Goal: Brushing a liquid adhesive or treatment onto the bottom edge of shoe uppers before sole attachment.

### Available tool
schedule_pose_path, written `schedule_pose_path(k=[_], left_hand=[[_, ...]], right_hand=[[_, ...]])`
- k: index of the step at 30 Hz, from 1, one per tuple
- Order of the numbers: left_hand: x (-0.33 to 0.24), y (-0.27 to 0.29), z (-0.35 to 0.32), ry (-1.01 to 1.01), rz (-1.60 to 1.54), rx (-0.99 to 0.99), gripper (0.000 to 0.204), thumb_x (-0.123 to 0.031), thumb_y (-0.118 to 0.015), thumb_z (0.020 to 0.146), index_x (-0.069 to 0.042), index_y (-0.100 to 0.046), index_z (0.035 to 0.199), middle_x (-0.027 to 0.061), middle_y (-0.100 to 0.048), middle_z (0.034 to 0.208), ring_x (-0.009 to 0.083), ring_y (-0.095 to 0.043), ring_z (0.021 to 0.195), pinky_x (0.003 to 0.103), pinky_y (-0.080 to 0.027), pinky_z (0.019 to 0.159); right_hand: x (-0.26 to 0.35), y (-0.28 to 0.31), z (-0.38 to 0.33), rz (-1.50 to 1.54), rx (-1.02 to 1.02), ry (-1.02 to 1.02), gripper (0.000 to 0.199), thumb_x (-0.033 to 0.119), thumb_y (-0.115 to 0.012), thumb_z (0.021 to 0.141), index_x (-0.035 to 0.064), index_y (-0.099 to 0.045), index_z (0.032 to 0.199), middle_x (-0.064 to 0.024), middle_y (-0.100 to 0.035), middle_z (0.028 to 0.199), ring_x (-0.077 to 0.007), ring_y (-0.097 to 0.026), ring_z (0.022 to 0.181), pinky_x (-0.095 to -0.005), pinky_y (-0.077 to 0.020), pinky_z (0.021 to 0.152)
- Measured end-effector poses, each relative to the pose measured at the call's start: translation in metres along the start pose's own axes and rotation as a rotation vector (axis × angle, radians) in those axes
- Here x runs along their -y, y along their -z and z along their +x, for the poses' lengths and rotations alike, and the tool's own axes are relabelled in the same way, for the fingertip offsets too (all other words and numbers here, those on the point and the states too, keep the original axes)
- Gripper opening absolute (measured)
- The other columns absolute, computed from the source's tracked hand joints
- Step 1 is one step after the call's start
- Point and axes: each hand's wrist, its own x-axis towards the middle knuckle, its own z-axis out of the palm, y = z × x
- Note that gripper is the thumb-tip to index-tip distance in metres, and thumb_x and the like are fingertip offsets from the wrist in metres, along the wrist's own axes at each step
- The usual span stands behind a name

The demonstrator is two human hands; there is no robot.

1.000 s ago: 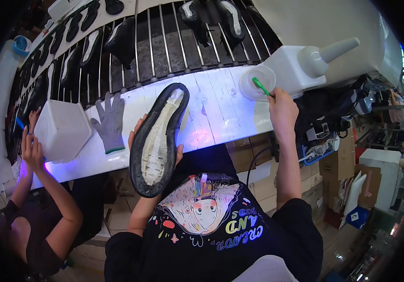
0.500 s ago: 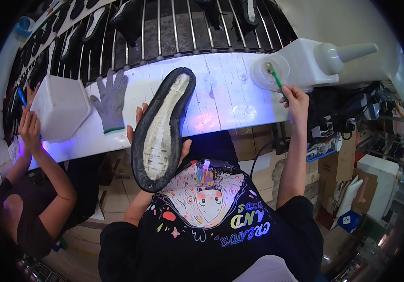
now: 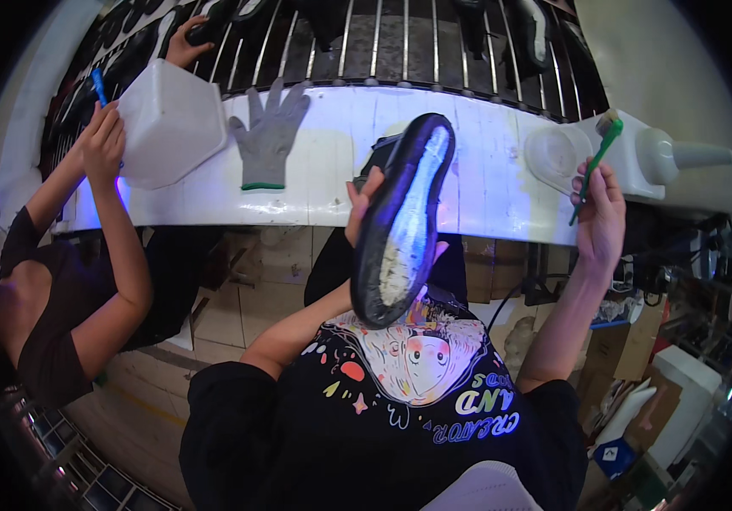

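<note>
My left hand point(image 3: 361, 207) is closed around a black shoe upper point(image 3: 369, 255), gripping it from the side and below. The upper is held tilted, with its underside facing me. Along that underside runs a pale, rough strip, lit bluish toward the far end. In my right hand point(image 3: 603, 221) is a green toothbrush-like brush point(image 3: 596, 170), pinched by its handle with the bristle end up. Just beyond that hand, a clear round cup point(image 3: 545, 162) stands on the white bench. The brush is above and beside the cup, apart from the shoe upper.
A grey glove point(image 3: 265, 140) lies on the white bench point(image 3: 332, 192). Left of it sits a white container point(image 3: 170, 128), where a co-worker holds a blue brush point(image 3: 99, 85) and reaches to the rack. Shoes line the metal rack point(image 3: 374, 43) behind. A white spouted bottle point(image 3: 651, 157) lies at right.
My right hand has lifted the green brush out of the cup. The shoe upper in my left hand has turned slightly. The co-worker's far hand has moved onto the rack. The whole view has shifted.
</note>
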Motion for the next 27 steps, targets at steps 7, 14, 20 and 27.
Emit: schedule_pose_path(k=[7, 14, 20, 27], left_hand=[[-0.013, -0.025, 0.026, -0.343, -0.116, -0.502, 0.060, -0.024, -0.060, 0.089, -0.008, -0.032, 0.140, 0.0110, -0.038, 0.139, 0.0226, -0.045, 0.123, 0.042, -0.040, 0.103], [0.016, -0.025, 0.013, -0.392, -0.106, -0.386, 0.099, -0.016, -0.083, 0.066, -0.009, -0.019, 0.141, 0.0244, -0.034, 0.138, 0.0349, -0.038, 0.129, 0.054, -0.017, 0.112], [0.011, -0.027, 0.015, -0.384, -0.065, -0.399, 0.090, -0.028, -0.084, 0.067, -0.013, -0.025, 0.134, 0.0231, -0.040, 0.135, 0.0397, -0.038, 0.130, 0.063, 0.008, 0.108], [0.009, -0.027, 0.015, -0.382, -0.061, -0.406, 0.085, -0.027, -0.083, 0.068, -0.013, -0.026, 0.130, 0.0229, -0.040, 0.133, 0.0406, -0.039, 0.128, 0.066, 0.004, 0.107]], right_hand=[[0.026, -0.093, -0.083, -0.538, 0.458, 0.235, 0.015, -0.003, -0.070, 0.076, -0.0021, -0.069, 0.092, -0.0080, -0.066, 0.082, -0.0118, -0.062, 0.078, -0.0234, -0.0484, 0.066], [0.001, -0.106, -0.103, -0.586, 0.553, 0.243, 0.020, -0.005, -0.075, 0.071, -0.0047, -0.069, 0.089, -0.0116, -0.064, 0.085, -0.0156, -0.063, 0.077, -0.0243, -0.0494, 0.068], [-0.012, -0.103, -0.092, -0.670, 0.399, 0.304, 0.010, -0.002, -0.071, 0.078, -0.0058, -0.066, 0.085, -0.0093, -0.063, 0.079, -0.0113, -0.060, 0.070, -0.0219, -0.0453, 0.061], [-0.032, -0.093, -0.065, -0.740, 0.275, 0.262, 0.009, 0.003, -0.069, 0.082, -0.0048, -0.065, 0.083, -0.0077, -0.065, 0.077, -0.0087, -0.052, 0.061, -0.0227, -0.0392, 0.054]])
